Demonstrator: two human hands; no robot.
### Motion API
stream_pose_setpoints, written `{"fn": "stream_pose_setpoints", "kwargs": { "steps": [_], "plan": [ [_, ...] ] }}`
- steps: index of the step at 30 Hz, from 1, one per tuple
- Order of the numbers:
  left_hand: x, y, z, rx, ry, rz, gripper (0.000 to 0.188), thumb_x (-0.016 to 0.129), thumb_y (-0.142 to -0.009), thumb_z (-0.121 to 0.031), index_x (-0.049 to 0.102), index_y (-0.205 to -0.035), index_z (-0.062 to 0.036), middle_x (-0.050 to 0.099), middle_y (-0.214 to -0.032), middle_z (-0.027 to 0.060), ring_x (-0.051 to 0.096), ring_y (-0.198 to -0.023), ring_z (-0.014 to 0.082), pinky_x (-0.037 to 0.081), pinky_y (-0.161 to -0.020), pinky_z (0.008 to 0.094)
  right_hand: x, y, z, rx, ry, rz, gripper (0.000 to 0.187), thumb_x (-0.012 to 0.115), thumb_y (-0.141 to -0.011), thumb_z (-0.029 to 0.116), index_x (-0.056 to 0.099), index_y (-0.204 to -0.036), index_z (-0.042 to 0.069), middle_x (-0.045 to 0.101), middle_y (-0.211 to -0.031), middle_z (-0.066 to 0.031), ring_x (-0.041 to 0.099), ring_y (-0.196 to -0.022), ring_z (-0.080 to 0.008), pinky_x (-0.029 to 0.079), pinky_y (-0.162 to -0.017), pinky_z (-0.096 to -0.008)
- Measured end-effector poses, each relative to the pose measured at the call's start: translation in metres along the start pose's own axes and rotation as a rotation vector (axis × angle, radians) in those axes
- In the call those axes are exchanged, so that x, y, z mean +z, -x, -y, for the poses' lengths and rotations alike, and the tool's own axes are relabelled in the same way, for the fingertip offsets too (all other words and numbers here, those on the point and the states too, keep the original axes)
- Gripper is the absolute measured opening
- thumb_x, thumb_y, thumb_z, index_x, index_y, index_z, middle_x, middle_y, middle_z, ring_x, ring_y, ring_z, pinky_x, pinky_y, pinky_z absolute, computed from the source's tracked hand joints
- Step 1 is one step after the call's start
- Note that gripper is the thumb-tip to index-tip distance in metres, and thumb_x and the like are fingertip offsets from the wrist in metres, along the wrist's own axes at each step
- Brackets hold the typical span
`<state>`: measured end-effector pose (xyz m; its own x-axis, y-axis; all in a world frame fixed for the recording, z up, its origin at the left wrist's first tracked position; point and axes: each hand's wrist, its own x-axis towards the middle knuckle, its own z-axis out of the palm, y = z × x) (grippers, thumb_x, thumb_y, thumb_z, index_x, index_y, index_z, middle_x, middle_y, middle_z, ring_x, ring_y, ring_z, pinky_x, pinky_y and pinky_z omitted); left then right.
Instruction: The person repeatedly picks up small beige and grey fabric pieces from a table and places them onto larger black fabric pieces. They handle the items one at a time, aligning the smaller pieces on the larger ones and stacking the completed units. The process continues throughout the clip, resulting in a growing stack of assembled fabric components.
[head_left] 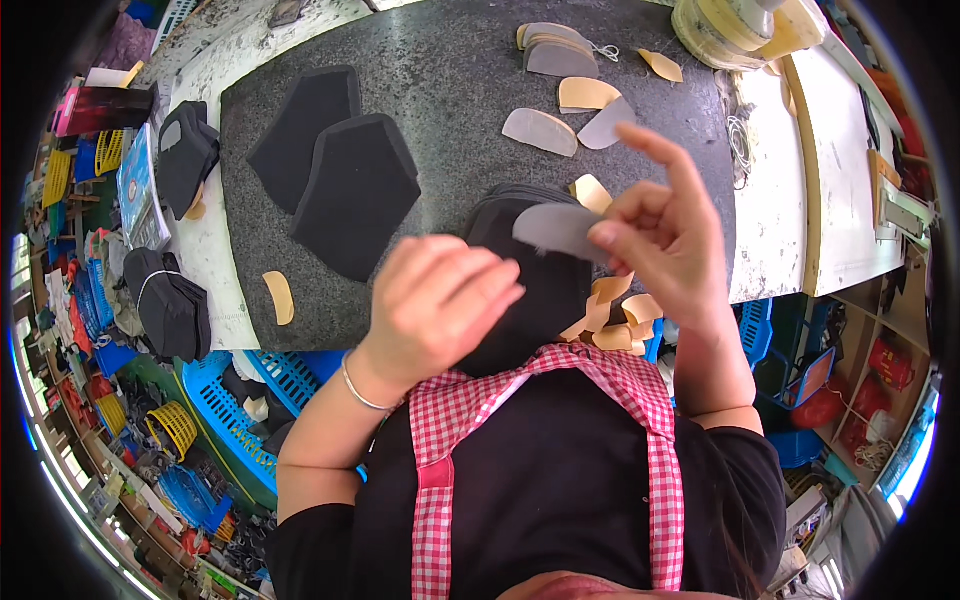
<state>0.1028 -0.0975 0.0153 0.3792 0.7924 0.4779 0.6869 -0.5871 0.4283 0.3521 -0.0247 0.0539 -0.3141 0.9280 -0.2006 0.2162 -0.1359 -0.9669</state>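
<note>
My right hand (pixel 665 235) pinches a thin grey half-moon piece (pixel 556 231) between thumb and fingers, its index finger raised. The piece is above a stack of black fabric pieces (pixel 535 290) near the table's front edge. Left of that stack, my left hand (pixel 435 300) is closed, its fingers curled together; whether anything is in them is hidden. Two flat black shaped pieces (pixel 358 190) overlap on the dark slab at the left. Loose grey half-moon pieces (pixel 540 132) and a tan curved piece (pixel 588 94) lie beyond my right hand.
The dark speckled slab (pixel 440 60) covers much of the white table. Peeled tan pieces (pixel 620 325) gather by the front edge. A crusted tub (pixel 725 35) stands far right. Black bundles (pixel 170 305) lie left; a blue basket (pixel 225 410) is below the edge.
</note>
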Motion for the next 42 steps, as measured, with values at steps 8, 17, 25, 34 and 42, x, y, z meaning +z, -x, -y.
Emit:
{"fn": "stream_pose_setpoints", "kwargs": {
  "steps": [8, 17, 25, 34, 42],
  "plan": [
    [0.009, 0.018, -0.009, -0.015, -0.111, 0.013, 0.029, 0.089, -0.075, -0.013, 0.08, -0.102, -0.0105, 0.074, -0.106, -0.0018, 0.068, -0.1, 0.0202, 0.048, -0.085, 0.0393, 0.02, -0.002, -0.021, 0.052, 0.047, 0.103, 0.038, 0.077, -0.094, -0.002, 0.048, -0.118, 0.001, 0.069, -0.076, -0.0056, 0.068, -0.066, -0.0082, 0.052, -0.057, -0.0228],
    [0.004, 0.005, -0.003, 0.003, -0.015, 0.129, 0.026, 0.089, -0.075, -0.01, 0.078, -0.099, -0.0097, 0.073, -0.101, 0.0036, 0.073, -0.109, 0.0246, 0.052, -0.091, 0.0395, 0.022, -0.023, -0.01, -0.262, 1.0, 0.169, 0.042, 0.083, -0.091, 0.04, 0.059, -0.098, 0.006, 0.066, -0.071, -0.0108, 0.069, -0.063, -0.0307, 0.053, -0.058, -0.0422],
    [-0.026, 0.004, 0.112, -0.567, -0.543, -0.152, 0.062, 0.092, -0.077, -0.044, 0.069, -0.124, -0.0095, 0.064, -0.12, 0.012, 0.06, -0.115, 0.0348, 0.048, -0.1, 0.0479, 0.013, -0.11, -0.039, -0.573, 1.074, -0.154, 0.04, 0.083, -0.086, 0.044, 0.069, -0.095, 0.007, 0.072, -0.09, -0.0096, 0.07, -0.097, -0.0319, 0.058, -0.077, -0.0459],
    [-0.036, 0.01, 0.146, -0.794, -0.088, -0.068, 0.06, 0.095, -0.078, -0.032, 0.067, -0.123, -0.0032, 0.062, -0.107, 0.0083, 0.057, -0.1, 0.0229, 0.051, -0.092, 0.0358, 0.008, -0.117, -0.046, -0.425, 0.941, -0.017, 0.02, 0.079, -0.09, 0.025, 0.07, -0.094, 0.007, 0.072, -0.091, -0.01, 0.069, -0.097, -0.0338, 0.056, -0.086, -0.0459],
    [-0.034, 0.017, 0.166, -0.598, -0.113, -0.073, 0.043, 0.085, -0.092, -0.023, 0.066, -0.123, 0.0001, 0.066, -0.118, 0.006, 0.061, -0.108, 0.0153, 0.051, -0.096, 0.0307, -0.001, -0.107, -0.049, -0.42, 0.731, -0.121, 0.015, 0.074, -0.091, 0.014, 0.075, -0.105, 0.009, 0.074, -0.091, -0.012, 0.07, -0.093, -0.034, 0.056, -0.086, -0.0459]
  ]
}}
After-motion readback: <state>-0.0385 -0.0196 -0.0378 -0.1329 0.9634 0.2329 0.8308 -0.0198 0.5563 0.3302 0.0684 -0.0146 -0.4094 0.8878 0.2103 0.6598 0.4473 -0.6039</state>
